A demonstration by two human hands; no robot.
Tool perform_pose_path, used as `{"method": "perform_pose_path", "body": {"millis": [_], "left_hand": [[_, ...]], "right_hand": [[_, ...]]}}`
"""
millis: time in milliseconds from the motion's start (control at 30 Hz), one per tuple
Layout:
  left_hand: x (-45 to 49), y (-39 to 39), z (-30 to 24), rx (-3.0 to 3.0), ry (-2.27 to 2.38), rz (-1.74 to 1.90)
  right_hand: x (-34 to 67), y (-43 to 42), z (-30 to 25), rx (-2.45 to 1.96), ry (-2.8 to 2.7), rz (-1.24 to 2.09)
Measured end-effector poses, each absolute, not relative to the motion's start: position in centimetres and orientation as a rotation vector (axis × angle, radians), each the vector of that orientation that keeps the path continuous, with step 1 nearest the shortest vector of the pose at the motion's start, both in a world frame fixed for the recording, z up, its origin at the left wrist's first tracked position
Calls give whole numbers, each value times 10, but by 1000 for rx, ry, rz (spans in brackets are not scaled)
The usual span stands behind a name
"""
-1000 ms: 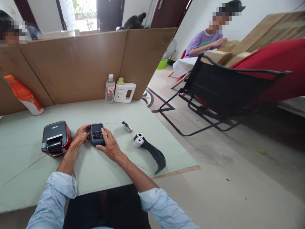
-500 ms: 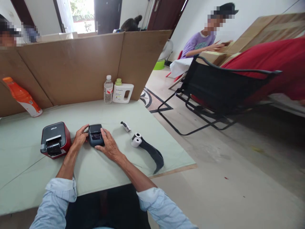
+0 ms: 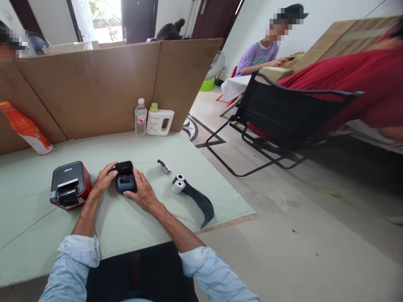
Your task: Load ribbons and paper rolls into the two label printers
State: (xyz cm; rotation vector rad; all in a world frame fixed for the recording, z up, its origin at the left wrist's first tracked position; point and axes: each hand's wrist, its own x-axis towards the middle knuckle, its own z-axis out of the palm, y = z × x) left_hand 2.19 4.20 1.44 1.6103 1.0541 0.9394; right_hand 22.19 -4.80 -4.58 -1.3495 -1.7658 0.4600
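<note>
A small black portable printer [image 3: 126, 187] rests on the table in front of me, its lid [image 3: 124, 166] swung up and a dark, shiny compartment showing. My left hand [image 3: 103, 181] holds it at the upper left, fingertips at the lid's edge. Along the right side, my right hand [image 3: 144, 193] grips the body, thumb at the near edge. A white paper roll [image 3: 178, 187] stands to the right beside a second roll, from which a black strip [image 3: 203, 205] curls. Behind them lies a small black-and-white piece [image 3: 164, 167] that I cannot identify.
Left of my hands stands a larger black-and-red printer [image 3: 69, 181]. A cardboard panel [image 3: 110, 92] edges the table's far side; an orange bottle [image 3: 27, 130], a clear water bottle [image 3: 140, 119] and a white jug [image 3: 159, 123] stand before it. People sit beyond, near a black folding chair [image 3: 277, 113].
The portable printer's lid has come up from closed, with my left hand at its edge. My right hand keeps its hold. The whole view has shifted slightly.
</note>
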Motion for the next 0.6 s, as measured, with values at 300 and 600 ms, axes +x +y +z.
{"method": "perform_pose_path", "body": {"millis": [300, 600], "left_hand": [[38, 52, 15, 1430, 1187, 1021], [52, 67, 14, 1324, 1202, 1093]], "right_hand": [[223, -50, -43, -1334, -1776, 423], [228, -43, -41, -1296, -1765, 379]]}}
